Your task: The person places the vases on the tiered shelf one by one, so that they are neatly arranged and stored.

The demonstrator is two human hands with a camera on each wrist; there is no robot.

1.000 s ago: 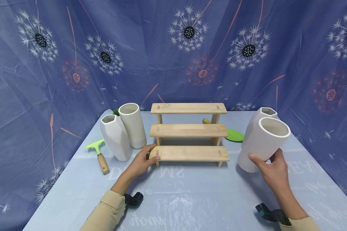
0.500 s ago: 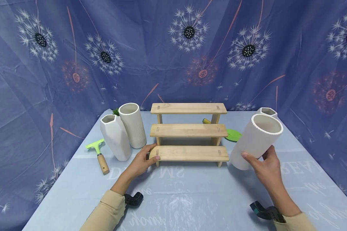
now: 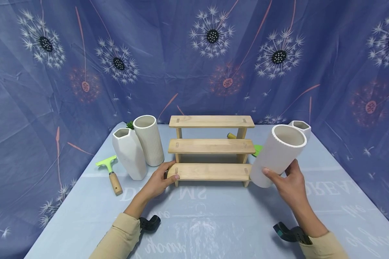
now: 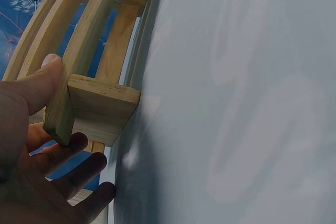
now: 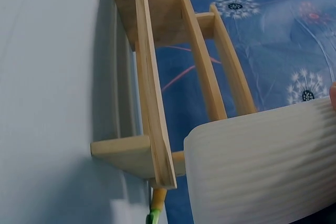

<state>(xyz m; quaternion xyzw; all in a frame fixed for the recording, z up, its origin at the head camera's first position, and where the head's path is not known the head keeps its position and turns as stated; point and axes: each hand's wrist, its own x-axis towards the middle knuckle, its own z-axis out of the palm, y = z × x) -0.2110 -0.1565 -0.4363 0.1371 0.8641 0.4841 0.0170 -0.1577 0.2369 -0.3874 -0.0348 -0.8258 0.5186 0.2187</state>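
Note:
A three-tier wooden stand (image 3: 210,146) stands mid-table in the head view. At its left end my left hand (image 3: 159,182) holds the lowest shelf, thumb on top and fingers below, as the left wrist view shows on the shelf end (image 4: 65,103). My right hand (image 3: 289,182) grips a white cylindrical vase (image 3: 276,156) low on its body. The vase tilts to the right, its base close by the right end of the lowest shelf. Fine ribs show on the vase (image 5: 262,166) in the right wrist view, where the right hand is mostly out of frame.
On the left are a white faceted vase (image 3: 130,156), a ribbed white vase (image 3: 150,142) and a green squeegee with a wooden handle (image 3: 115,183). Another faceted vase (image 3: 303,127) stands behind the held one. A flat green object (image 3: 257,149) lies behind the stand, partly hidden.
My right hand has moved left with the vase, up to the stand's right end. The vase now covers more of the green object. My left hand keeps its place on the shelf.

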